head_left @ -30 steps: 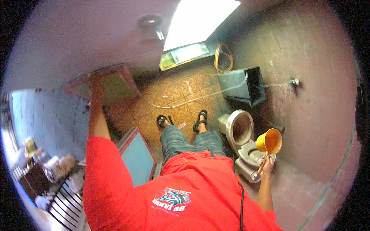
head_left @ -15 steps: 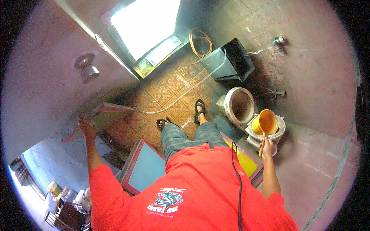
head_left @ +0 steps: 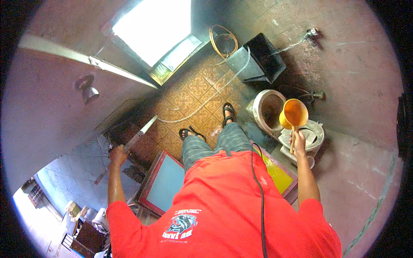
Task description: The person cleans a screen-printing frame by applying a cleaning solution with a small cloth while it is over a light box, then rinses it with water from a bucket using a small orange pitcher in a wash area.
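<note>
My right hand [head_left: 298, 141] is closed round the handle of a yellow-orange dipper [head_left: 295, 112], its bowl facing up. The dipper is held above a pale tank [head_left: 313, 134], beside a toilet bowl [head_left: 270, 112]. On the left, my left hand [head_left: 117, 155] grips the near end of a flat frame [head_left: 141, 134], which now shows nearly edge-on as a narrow pale strip. My fingers on it are only partly visible. The frame's far end comes over the tiled floor [head_left: 195, 92].
A tap [head_left: 311, 33] runs into a black bin [head_left: 266, 58]. A pale hose [head_left: 215, 96] crosses the floor, near a coiled orange hose [head_left: 223, 41]. Red-edged frames with a blue panel [head_left: 165, 182] and a yellow panel [head_left: 277, 174] stand beside my legs. Boxes and containers lie lower left.
My left hand has moved nearer my body and turned the frame from showing its face to nearly edge-on. The dipper has risen a little from the tank, leaving its top more visible.
</note>
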The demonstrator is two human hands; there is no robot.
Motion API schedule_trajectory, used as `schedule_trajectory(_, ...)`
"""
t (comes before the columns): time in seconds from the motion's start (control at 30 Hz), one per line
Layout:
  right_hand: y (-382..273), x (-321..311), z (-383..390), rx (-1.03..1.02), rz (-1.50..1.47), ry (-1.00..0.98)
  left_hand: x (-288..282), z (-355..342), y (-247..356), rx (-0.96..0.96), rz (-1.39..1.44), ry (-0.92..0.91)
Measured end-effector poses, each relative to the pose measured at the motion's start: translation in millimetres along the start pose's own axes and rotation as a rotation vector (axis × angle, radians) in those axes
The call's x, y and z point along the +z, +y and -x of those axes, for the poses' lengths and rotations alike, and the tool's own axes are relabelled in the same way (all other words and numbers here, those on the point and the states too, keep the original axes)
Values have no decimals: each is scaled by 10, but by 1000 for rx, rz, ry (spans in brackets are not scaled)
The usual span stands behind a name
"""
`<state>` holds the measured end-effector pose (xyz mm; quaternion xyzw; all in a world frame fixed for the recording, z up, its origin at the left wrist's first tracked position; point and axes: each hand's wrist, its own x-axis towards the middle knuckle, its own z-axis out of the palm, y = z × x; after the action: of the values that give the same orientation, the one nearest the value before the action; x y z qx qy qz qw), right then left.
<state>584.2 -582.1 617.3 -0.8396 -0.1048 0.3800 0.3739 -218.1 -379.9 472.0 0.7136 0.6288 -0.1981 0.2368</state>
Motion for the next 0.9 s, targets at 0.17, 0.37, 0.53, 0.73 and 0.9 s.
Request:
schedule_trajectory(0.17, -547, 330, -966, -60, -58, -95, -848, 92, 1085, -1, 113, 72)
schedule_trajectory(0.37, -1040, 801, -2501, -107, 241, -224, -1373, -129, 2345, -105, 251, 71)
schedule_trajectory(0.53, -1232, 1312, -3666, 9, 468, -270, -1566, -724, 3452, -81, 291, 108)
schedule_trajectory(0.73, -1109, 1709, -4347, -266, 937, -196, -1283, -1992, 4136, 63, 228, 76)
schedule_trajectory(0.9, -785, 1940, -4869, -204, 1033, -254, -1468, -2741, 4626, 59, 353, 3)
